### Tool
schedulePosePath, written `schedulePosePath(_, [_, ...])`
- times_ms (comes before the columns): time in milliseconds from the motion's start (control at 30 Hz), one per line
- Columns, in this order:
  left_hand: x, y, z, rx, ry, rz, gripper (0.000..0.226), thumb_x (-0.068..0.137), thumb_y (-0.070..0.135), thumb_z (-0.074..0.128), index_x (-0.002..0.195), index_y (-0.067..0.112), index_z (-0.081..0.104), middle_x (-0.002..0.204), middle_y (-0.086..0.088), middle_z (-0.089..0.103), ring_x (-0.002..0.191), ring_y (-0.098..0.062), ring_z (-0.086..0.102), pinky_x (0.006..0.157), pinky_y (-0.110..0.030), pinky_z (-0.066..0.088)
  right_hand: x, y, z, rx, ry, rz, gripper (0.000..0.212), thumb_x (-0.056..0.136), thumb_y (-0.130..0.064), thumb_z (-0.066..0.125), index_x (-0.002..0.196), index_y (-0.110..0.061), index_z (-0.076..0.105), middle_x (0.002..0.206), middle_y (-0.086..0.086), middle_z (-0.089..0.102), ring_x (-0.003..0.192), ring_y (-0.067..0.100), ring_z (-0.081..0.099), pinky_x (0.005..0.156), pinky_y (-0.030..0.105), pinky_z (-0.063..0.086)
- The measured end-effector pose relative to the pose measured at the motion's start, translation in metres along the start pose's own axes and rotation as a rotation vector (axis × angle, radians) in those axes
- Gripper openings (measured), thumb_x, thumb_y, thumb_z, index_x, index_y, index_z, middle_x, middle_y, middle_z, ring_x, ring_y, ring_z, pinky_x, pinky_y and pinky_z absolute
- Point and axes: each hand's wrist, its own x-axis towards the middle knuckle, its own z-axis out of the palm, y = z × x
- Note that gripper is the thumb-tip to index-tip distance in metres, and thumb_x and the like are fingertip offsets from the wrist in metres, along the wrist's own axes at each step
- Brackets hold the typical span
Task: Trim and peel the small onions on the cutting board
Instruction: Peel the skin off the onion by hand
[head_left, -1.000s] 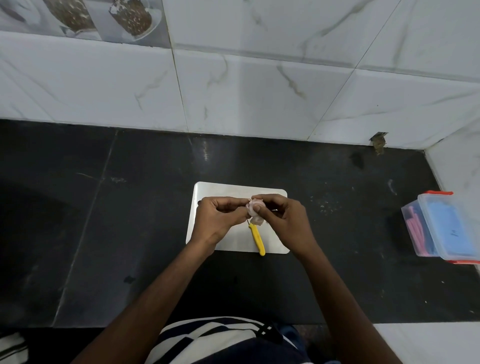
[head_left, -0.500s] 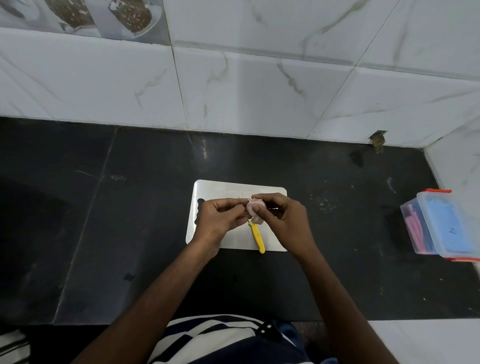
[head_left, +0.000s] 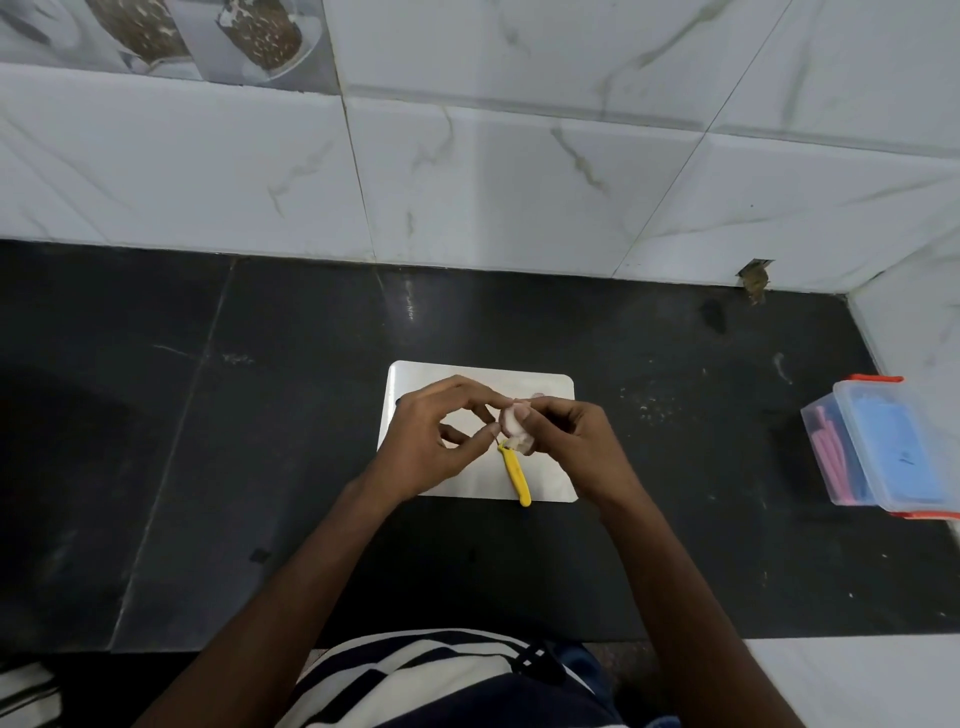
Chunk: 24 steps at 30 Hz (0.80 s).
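A small pale pink onion (head_left: 514, 423) is held above the white cutting board (head_left: 452, 376). My right hand (head_left: 571, 441) grips the onion with thumb and fingers curled round it. My left hand (head_left: 431, 441) is just left of it, thumb and fingertips pinching at the onion's lower left edge, where a bit of skin hangs. A knife with a yellow handle (head_left: 516, 475) lies on the board below the onion, its blade hidden under the hands. Another pale piece (head_left: 537, 397) shows on the board behind my right hand.
The board lies on a dark stone counter (head_left: 260, 441) backed by white marble tiles. A clear plastic box (head_left: 883, 447) with an orange-clipped lid stands at the right edge, holding pink and blue items. My striped shirt fills the bottom of the view.
My left hand has opened out a little and slid slightly left, its fingertips now pinching at the onion's lower edge. The right hand keeps the same grip on the onion.
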Motion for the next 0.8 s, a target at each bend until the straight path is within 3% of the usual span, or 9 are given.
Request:
schedulePosePath(167, [0.005,-0.006,-0.013,0.029,-0.066,0.063,0.023,0.091,0.022,0.089,0.112,0.018,0.084,0.108,0.007,0.078,0.089,-0.011,0.076,0.058,-0.032,0.065,-0.003,-0.003,-0.003,0.078,-0.088,0.084,0.024,0.105,-0.015,0.066,0.117,0.0,0.079,0.11,0.019,0.08,0.1,0.03,0.076,0.086,0.035,0.064])
schedulePosePath(333, [0.018,-0.004,-0.026,0.006,-0.261,-0.08,0.016,0.089,0.027,0.09,0.102,0.023,0.081,0.102,0.017,0.077,0.086,-0.018,0.074,0.063,-0.042,0.065,-0.002,-0.009,-0.006,0.018,-0.201,0.115,0.023,0.105,-0.015,0.065,0.113,0.001,0.079,0.108,0.02,0.08,0.094,0.008,0.076,0.079,0.027,0.061])
schedulePosePath(433, [0.028,-0.001,-0.033,0.008,-0.364,-0.088,0.015,0.088,0.026,0.092,0.096,0.028,0.08,0.1,0.014,0.077,0.082,-0.019,0.073,0.063,-0.039,0.064,0.002,-0.009,-0.007,0.023,-0.253,0.127,0.023,0.105,-0.016,0.066,0.111,0.001,0.079,0.105,0.019,0.08,0.095,0.024,0.075,0.088,0.034,0.062])
schedulePosePath(600, [0.038,-0.003,-0.037,0.032,-0.44,-0.089,0.015,0.09,0.028,0.09,0.096,0.033,0.078,0.101,0.016,0.076,0.083,-0.015,0.071,0.067,-0.033,0.064,0.005,-0.011,-0.005,0.063,-0.247,0.138,0.023,0.105,-0.014,0.065,0.11,0.002,0.079,0.103,0.019,0.079,0.09,0.023,0.073,0.079,0.031,0.06])
schedulePosePath(800, [0.037,-0.004,-0.031,0.055,-0.377,0.002,0.011,0.096,0.03,0.084,0.1,0.026,0.076,0.103,0.016,0.073,0.086,-0.02,0.07,0.062,-0.042,0.063,0.006,-0.008,-0.005,0.199,-0.182,0.186,0.026,0.105,-0.013,0.064,0.115,0.007,0.076,0.103,0.017,0.078,0.091,0.024,0.073,0.079,0.031,0.06])
